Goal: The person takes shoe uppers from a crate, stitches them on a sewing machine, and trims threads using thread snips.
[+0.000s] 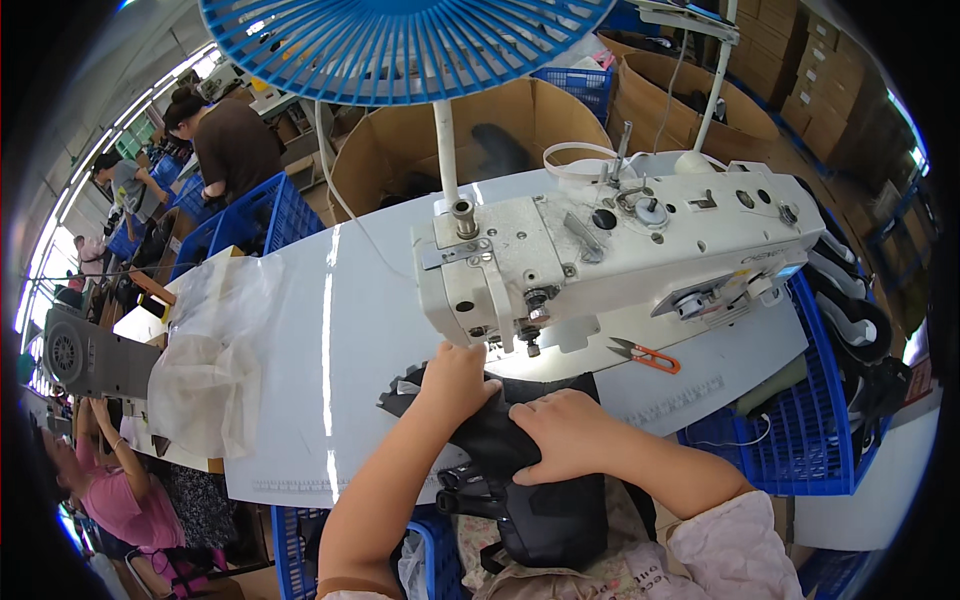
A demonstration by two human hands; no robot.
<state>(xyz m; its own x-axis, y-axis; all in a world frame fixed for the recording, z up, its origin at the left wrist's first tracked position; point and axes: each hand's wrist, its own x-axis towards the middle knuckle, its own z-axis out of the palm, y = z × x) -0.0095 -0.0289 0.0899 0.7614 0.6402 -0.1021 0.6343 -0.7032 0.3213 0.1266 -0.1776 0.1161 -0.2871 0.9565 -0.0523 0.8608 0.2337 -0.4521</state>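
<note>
A soft black sewn piece (555, 520) hangs over the table's near edge, its upper part lying flat on the sewing table under the machine head. Its exact kind is unclear; dark tube-like parts stick out on its left side. My left hand (455, 387), fingers curled, presses the far left part of the piece close to the needle area of the white sewing machine (600, 260). To its right, my right hand (562, 432) grips a fold of the same piece, thumb toward me. The fingertips of my left hand and the needle are mostly hidden.
Orange-handled thread snips (650, 358) lie right of the needle area. A blue fan (400, 50) overhangs the far side. Blue baskets (790, 450) stand at right and below the table (285, 400). Clear plastic sheeting (205, 390) lies left. Several co-workers sit at the left.
</note>
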